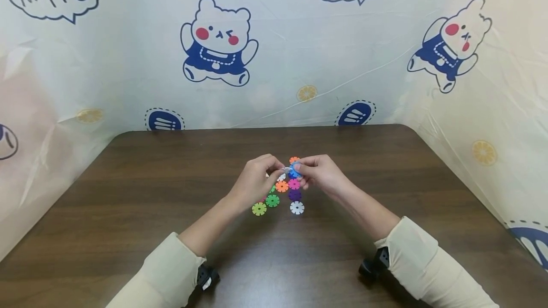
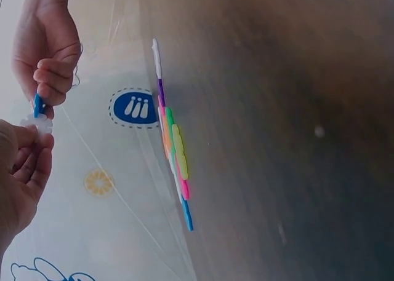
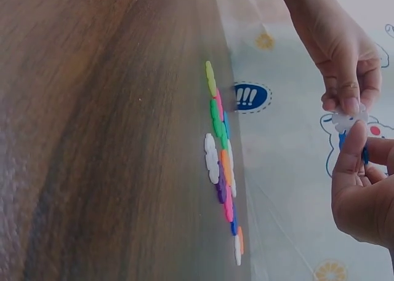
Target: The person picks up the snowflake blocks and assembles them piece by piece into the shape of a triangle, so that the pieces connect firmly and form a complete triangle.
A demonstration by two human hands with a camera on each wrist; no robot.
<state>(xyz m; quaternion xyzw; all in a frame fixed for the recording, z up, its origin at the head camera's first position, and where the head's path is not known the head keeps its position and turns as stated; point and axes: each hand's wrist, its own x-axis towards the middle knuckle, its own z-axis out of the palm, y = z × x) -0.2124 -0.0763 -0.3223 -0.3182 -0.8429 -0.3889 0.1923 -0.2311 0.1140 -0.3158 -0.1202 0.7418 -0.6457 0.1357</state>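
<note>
On the table point(image 1: 299, 255), a lime disc point(image 1: 259, 208) and a white disc point(image 1: 297, 207) lie nearest. Raised beyond them, the left hand point(image 1: 257, 177) pinches a pale disc point(image 2: 42, 123) at its rim, the right hand point(image 1: 323, 174) a blue disc point(image 1: 294, 171). The held discs meet between both sets of fingertips; whether they interlock, I cannot tell. Farther off lies an orange disc point(image 1: 294, 159).

Plain cream sleeves point(image 1: 150, 277), broad cuffs point(image 1: 408, 246); small black device point(image 1: 376, 263) at each cuff.
</note>
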